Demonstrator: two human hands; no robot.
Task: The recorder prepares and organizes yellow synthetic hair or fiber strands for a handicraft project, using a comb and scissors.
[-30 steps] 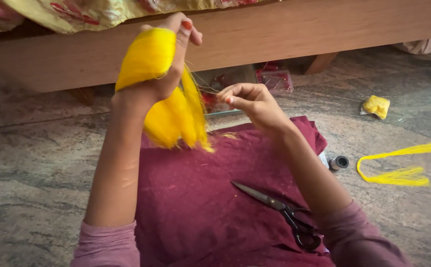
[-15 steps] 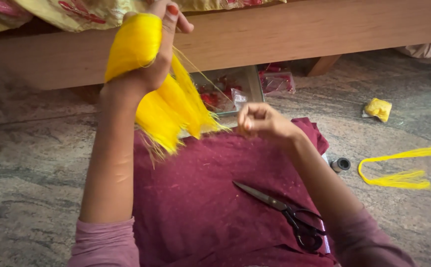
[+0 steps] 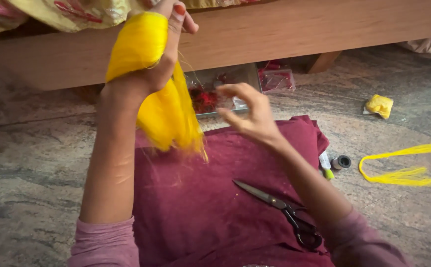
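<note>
My left hand (image 3: 158,59) is raised and closed around a thick bundle of yellow thread (image 3: 163,106), whose loose ends hang down over a maroon cloth (image 3: 195,198) on my lap. My right hand (image 3: 250,111) hovers just right of the bundle, fingers curled and apart; a thin strand may run to it, but blur hides this. Black-handled scissors (image 3: 280,207) lie on the cloth beside my right forearm.
A wooden bed frame (image 3: 324,29) spans the top. Clear plastic boxes (image 3: 275,79) with red items sit under it. On the stone floor at right lie a looped yellow thread hank (image 3: 403,170), a small yellow wad (image 3: 380,105), a thread spool (image 3: 343,162) and a small tube (image 3: 325,163).
My right hand moved away from the bundle, dropped towards the cloth, then rose again with fingers spread. My left hand stayed raised, gripping the yellow thread.
</note>
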